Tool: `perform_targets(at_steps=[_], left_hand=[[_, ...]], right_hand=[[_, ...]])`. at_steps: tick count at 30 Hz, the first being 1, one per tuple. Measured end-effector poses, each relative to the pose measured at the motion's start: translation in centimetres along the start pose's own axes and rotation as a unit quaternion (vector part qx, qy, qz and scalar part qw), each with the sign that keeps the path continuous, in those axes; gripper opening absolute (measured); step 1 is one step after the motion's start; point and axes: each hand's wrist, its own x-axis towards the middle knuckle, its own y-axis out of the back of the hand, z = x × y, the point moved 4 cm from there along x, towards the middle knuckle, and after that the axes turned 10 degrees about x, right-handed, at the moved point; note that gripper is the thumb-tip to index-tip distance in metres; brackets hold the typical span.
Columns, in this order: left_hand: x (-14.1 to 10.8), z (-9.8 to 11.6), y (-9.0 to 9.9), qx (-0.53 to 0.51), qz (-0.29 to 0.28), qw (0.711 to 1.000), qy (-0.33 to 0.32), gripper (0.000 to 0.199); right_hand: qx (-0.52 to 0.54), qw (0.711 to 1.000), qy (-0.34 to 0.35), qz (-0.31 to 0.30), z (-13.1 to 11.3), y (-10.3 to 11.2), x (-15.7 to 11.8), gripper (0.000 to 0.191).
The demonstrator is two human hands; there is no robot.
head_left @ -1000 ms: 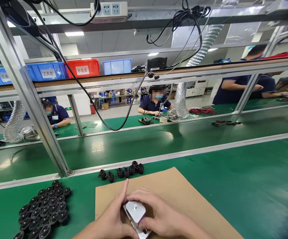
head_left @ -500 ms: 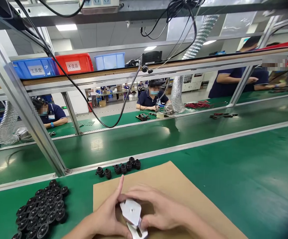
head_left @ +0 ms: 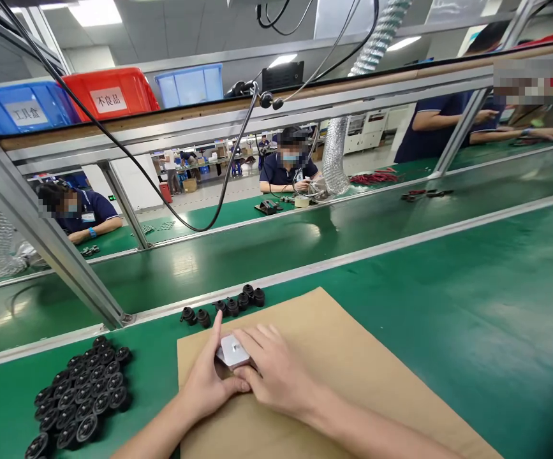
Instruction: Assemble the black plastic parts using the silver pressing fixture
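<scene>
A small white and silver metal part (head_left: 233,350) with a flat, rounded-square face is held between both hands above a brown cardboard sheet (head_left: 343,357). My left hand (head_left: 209,376) grips its left side, the index finger pointing up and the thumb below. My right hand (head_left: 273,370) wraps round its right side, with fingers over the top and the thumb underneath near the left thumb. The part's lower side is hidden by the fingers.
Many round black parts (head_left: 83,395) stand grouped on the green table at the left. Several small black fittings (head_left: 232,306) line the sheet's far edge. A metal post (head_left: 60,236) rises at the left. Beyond the rail, people sit at a green bench (head_left: 194,207).
Both hands have moved up and slightly left in view with the metal part, which is now turned and more covered by my right hand. The camera view has shifted too.
</scene>
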Motion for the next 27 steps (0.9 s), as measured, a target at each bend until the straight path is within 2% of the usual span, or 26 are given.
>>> perform_targets(at_steps=[2,5,8,11,15,21,24,27], left_hand=[[-0.2,0.0,0.5,-0.013,-0.082,0.996,-0.028,0.151],[-0.7,-0.3,0.7,-0.033,-0.199,0.977,-0.063,0.167],[-0.9,-0.6,0.3,-0.042,-0.25,0.965,-0.064,0.179],[-0.9,-0.5,-0.3,-0.069,-0.266,0.96,-0.054,0.18],[-1.0,-0.2,-0.7,-0.084,-0.22,0.969,-0.069,0.175],[-0.9,0.1,-1.3,-0.032,-0.068,0.997,-0.001,0.164],[-1.1,0.6,-1.5,0.011,0.012,1.0,0.021,0.155],[-1.4,0.9,-1.5,0.077,0.057,0.995,0.033,0.144]], right_hand=[[0.044,0.996,0.017,-0.08,0.3,1.1,-0.2,0.051],[0.17,0.969,0.052,-0.173,0.8,2.4,-0.6,0.069],[0.269,0.934,0.088,-0.218,1.0,1.8,-0.9,0.079],[0.26,0.933,0.06,-0.241,1.0,0.2,-1.2,0.069],[0.195,0.958,0.022,-0.208,0.4,-0.2,-1.7,0.065],[0.148,0.984,0.011,-0.098,-0.4,0.4,-1.1,0.069],[0.129,0.99,-0.01,-0.05,-0.4,0.0,-0.7,0.07],[0.12,0.992,-0.02,-0.018,-0.5,-0.5,-0.7,0.064]])
